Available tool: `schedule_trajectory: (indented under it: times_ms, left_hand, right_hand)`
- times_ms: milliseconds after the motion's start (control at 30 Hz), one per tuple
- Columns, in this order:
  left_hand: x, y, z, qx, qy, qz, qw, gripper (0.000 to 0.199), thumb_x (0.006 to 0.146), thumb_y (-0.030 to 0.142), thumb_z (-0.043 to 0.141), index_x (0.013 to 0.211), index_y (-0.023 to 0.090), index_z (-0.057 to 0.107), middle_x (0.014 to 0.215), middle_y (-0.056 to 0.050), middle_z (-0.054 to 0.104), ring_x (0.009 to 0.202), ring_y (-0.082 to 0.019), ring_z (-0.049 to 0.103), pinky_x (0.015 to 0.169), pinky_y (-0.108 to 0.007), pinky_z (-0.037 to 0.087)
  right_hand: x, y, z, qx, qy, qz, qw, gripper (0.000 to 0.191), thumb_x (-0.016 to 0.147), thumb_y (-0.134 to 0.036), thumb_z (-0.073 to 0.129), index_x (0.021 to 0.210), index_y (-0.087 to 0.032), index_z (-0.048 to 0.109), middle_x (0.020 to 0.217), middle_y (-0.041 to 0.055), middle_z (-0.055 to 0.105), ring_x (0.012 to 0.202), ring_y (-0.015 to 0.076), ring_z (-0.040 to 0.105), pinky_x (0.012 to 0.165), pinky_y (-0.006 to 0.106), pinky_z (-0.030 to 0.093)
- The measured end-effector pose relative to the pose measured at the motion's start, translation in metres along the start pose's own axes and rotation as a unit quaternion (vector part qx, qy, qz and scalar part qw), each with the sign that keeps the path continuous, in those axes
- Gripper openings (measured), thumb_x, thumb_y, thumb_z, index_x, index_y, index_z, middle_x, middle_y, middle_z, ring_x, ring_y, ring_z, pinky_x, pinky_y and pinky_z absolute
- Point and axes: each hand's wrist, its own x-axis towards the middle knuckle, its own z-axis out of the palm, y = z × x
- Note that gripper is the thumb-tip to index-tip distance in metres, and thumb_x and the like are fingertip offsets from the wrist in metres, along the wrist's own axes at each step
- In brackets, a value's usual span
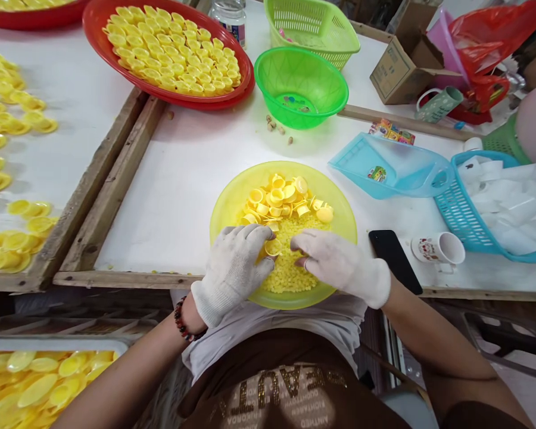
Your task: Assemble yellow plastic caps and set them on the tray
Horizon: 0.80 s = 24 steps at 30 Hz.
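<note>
This looks like a small workshop for handwork with plastic parts. Small yellow plastic cups [174,53] crowd a red tray [96,36], more lie in clusters on the left side of the white work surface [183,179], and a bin [71,344] at the lower left is full of yellow pieces. The surface has rough wooden edging [102,205]. A yellow bowl [226,208] holds cups and loose yellow pellets [290,280], with white-gloved hands over it. Baskets, a blue scoop [411,173] and an open cardboard box [393,71] stand about, alongside a mug [438,247] and a phone [395,261].
</note>
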Motion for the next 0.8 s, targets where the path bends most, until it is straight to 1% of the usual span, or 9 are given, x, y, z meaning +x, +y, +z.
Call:
schedule_trajectory:
  times_ms: [100, 167, 267, 367, 467, 567, 667, 733, 800]
  left_hand:
    - [0.0, -0.001, 0.0, -0.021, 0.012, -0.003, 1.0, 0.026, 0.083, 0.024, 0.068, 0.107, 0.018, 0.061, 0.105, -0.005, 0.071, 0.095, -0.027, 0.068, 0.086, -0.044, 0.049]
    - [-0.001, -0.001, 0.001, -0.025, 0.017, -0.002, 1.0, 0.025, 0.085, 0.026, 0.067, 0.108, 0.018, 0.06, 0.105, -0.005, 0.072, 0.094, -0.027, 0.068, 0.086, -0.044, 0.049]
    - [-0.002, -0.002, 0.001, -0.022, 0.015, 0.007, 1.0, 0.023, 0.088, 0.03, 0.065, 0.108, 0.018, 0.06, 0.103, -0.005, 0.071, 0.094, -0.027, 0.068, 0.086, -0.044, 0.049]
    - [-0.001, -0.003, 0.001, -0.02, 0.013, 0.013, 1.0, 0.023, 0.088, 0.03, 0.067, 0.106, 0.018, 0.061, 0.1, -0.007, 0.071, 0.092, -0.027, 0.067, 0.084, -0.043, 0.05]
    - [0.0, -0.003, 0.003, -0.027, 0.027, 0.01, 0.999, 0.021, 0.087, 0.029, 0.067, 0.104, 0.018, 0.061, 0.097, -0.007, 0.071, 0.091, -0.027, 0.067, 0.084, -0.042, 0.05]
    - [-0.006, -0.003, 0.0, -0.076, 0.068, 0.017, 0.995, 0.022, 0.087, 0.029, 0.067, 0.105, 0.018, 0.06, 0.102, -0.007, 0.071, 0.095, -0.025, 0.067, 0.087, -0.041, 0.051]
    - [-0.019, -0.008, -0.012, -0.129, 0.123, 0.039, 0.983, 0.024, 0.088, 0.026, 0.067, 0.11, 0.017, 0.06, 0.108, -0.006, 0.071, 0.101, -0.02, 0.067, 0.092, -0.036, 0.052]
    - [-0.029, -0.019, -0.027, -0.132, 0.162, 0.034, 0.977, 0.032, 0.091, 0.026, 0.066, 0.12, 0.016, 0.059, 0.115, -0.007, 0.071, 0.106, -0.018, 0.066, 0.096, -0.033, 0.052]
    - [-0.038, -0.038, -0.048, -0.107, 0.202, -0.003, 0.973, 0.036, 0.093, 0.026, 0.063, 0.127, 0.016, 0.058, 0.12, -0.008, 0.07, 0.108, -0.017, 0.066, 0.098, -0.032, 0.052]
  right_hand:
    - [-0.006, 0.003, 0.009, -0.036, -0.062, 0.006, 0.997, 0.007, 0.091, -0.014, 0.056, 0.093, -0.019, 0.06, 0.091, 0.0059, 0.064, 0.078, 0.0181, 0.058, 0.072, 0.033, 0.048]
    - [-0.006, 0.004, 0.009, -0.027, -0.067, -0.001, 0.997, 0.01, 0.093, -0.012, 0.052, 0.09, -0.018, 0.06, 0.088, 0.0048, 0.063, 0.076, 0.0164, 0.057, 0.072, 0.032, 0.047]
    - [-0.003, 0.001, 0.0, 0.015, -0.006, -0.015, 1.0, 0.011, 0.094, -0.013, 0.049, 0.09, -0.017, 0.059, 0.088, 0.0037, 0.062, 0.081, 0.0161, 0.057, 0.075, 0.031, 0.046]
    - [0.005, -0.006, -0.011, 0.067, 0.064, -0.037, 0.995, 0.013, 0.097, -0.016, 0.047, 0.097, -0.017, 0.06, 0.095, 0.0046, 0.064, 0.089, 0.0168, 0.059, 0.081, 0.031, 0.046]
    - [0.011, -0.01, -0.017, 0.079, 0.088, -0.055, 0.991, 0.017, 0.099, -0.016, 0.044, 0.102, -0.018, 0.061, 0.098, 0.0052, 0.065, 0.093, 0.0176, 0.059, 0.084, 0.032, 0.047]
    - [0.007, -0.003, -0.014, 0.034, 0.083, -0.04, 0.995, 0.018, 0.096, -0.013, 0.044, 0.098, -0.019, 0.061, 0.097, 0.0059, 0.065, 0.092, 0.0193, 0.06, 0.083, 0.034, 0.047]
    - [0.0, 0.017, -0.007, -0.045, 0.06, -0.018, 0.997, 0.016, 0.094, -0.015, 0.046, 0.098, -0.02, 0.06, 0.096, 0.0076, 0.064, 0.09, 0.0229, 0.061, 0.083, 0.038, 0.048]
    - [0.004, 0.032, -0.002, -0.1, 0.095, 0.001, 0.99, 0.021, 0.093, -0.018, 0.048, 0.11, -0.02, 0.059, 0.108, 0.0111, 0.062, 0.094, 0.0257, 0.061, 0.082, 0.039, 0.049]
    - [0.016, 0.043, 0.004, -0.146, 0.132, 0.015, 0.98, 0.029, 0.093, -0.019, 0.049, 0.121, -0.018, 0.057, 0.113, 0.0133, 0.059, 0.091, 0.026, 0.061, 0.075, 0.039, 0.05]
